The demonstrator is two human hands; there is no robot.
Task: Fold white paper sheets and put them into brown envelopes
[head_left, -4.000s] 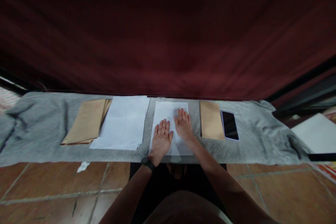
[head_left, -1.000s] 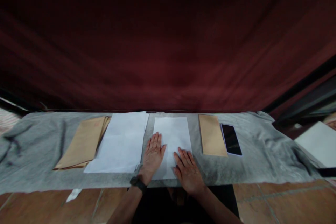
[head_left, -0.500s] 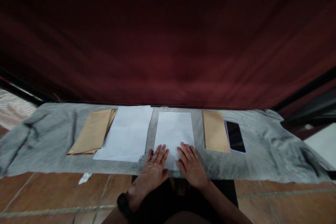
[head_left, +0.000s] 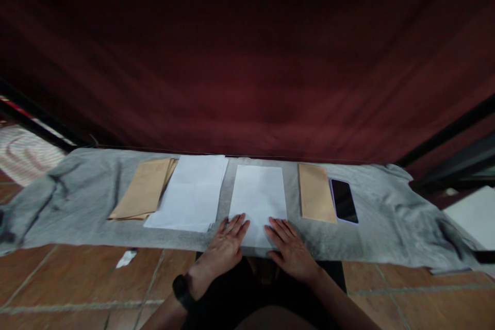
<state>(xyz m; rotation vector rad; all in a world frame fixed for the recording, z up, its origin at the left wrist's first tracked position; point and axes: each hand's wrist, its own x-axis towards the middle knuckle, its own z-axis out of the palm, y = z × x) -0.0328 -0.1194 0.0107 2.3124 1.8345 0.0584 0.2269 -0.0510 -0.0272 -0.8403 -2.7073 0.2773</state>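
Observation:
A single white sheet of paper (head_left: pixel 258 193) lies flat in front of me on the grey cloth (head_left: pixel 371 237). My left hand (head_left: pixel 228 240) rests palm down over its near left corner, fingers stretched out. On the near right part of the sheet lies my right hand (head_left: pixel 289 245), also flat with its fingers extended. Neither hand grips anything. Left of the sheet is a stack of white paper (head_left: pixel 189 193), its edges slightly uneven. A brown envelope (head_left: pixel 317 193) lies to the right of the sheet.
Several brown envelopes (head_left: pixel 141 188) are piled at the left, partly against the white stack. A phone (head_left: pixel 344 201) with a purple edge lies beside the single envelope. Dark red fabric (head_left: pixel 247 87) rises behind the cloth. A white scrap (head_left: pixel 126 258) lies on the tiled floor.
Both hands have slid slightly towards me over the sheet, the right one also a little to the right. The view has shifted slightly; the papers and envelopes keep their places.

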